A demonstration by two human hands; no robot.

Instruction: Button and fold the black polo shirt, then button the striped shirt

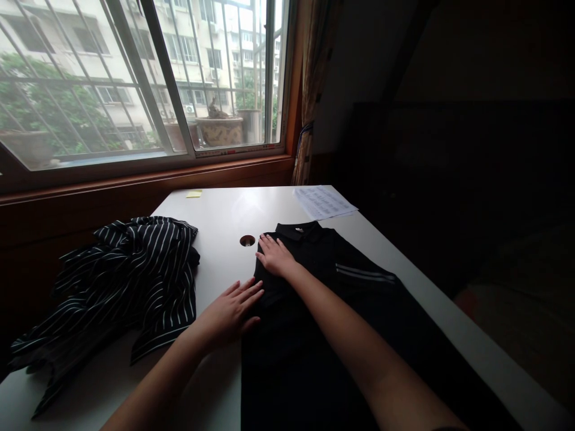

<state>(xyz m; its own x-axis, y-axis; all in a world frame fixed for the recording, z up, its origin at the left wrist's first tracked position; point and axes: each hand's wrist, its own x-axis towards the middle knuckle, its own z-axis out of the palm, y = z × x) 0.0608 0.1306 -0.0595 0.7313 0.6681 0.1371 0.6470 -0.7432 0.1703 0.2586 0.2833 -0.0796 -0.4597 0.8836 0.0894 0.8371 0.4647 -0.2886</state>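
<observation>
A black collared shirt [305,341] lies spread on the white table [220,221], its collar toward the window and two grey stripes across the right part. My right hand [275,254] rests flat on the shirt near the collar, at its left edge, fingers stretched out. Lower down on that same edge is my left hand [236,308], its fingers extended and the fingertips on the cloth. Neither hand grips anything that I can see. The near part of the shirt runs out of view and is partly covered by my right forearm.
A crumpled black-and-white striped garment [157,275] lies on the table's left side. Printed paper sheets [326,202] are at the far right corner, a yellow sticky note [194,194] at the far left. A round cable hole [247,240] opens beside the shirt. Beyond stands a barred window [179,78].
</observation>
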